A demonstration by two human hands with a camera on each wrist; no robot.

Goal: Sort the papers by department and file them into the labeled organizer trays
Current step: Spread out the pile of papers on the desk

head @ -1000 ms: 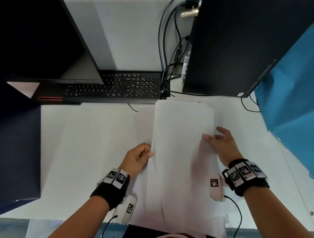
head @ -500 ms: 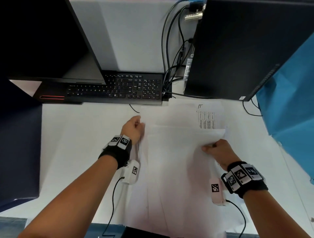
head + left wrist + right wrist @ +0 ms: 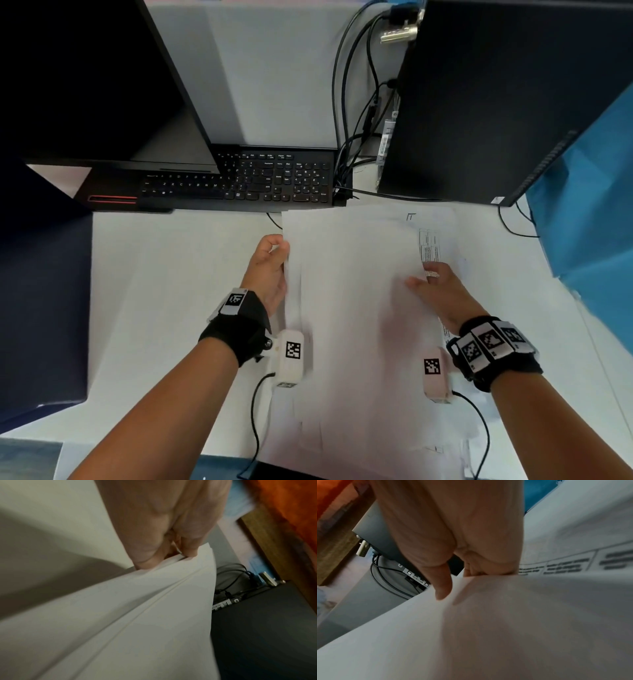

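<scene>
Since a second ago, both hands have slid up the papers [image 3: 349, 308], a thin white stack on the white desk [image 3: 164, 291] before the black keyboard [image 3: 260, 178], baring a printed sheet [image 3: 430, 245] at the right. From the left wrist, the left hand [image 3: 164, 531] pinches the blurred stack's edge with curled fingers. From the right wrist, the right hand [image 3: 453, 536] holds the top sheet, thumb above, fingers hidden beneath.

White papers [image 3: 352, 308], black keyboard [image 3: 274, 180], blue cloth [image 3: 589, 212], black-and-white checked wrist tags [image 3: 488, 339]
</scene>
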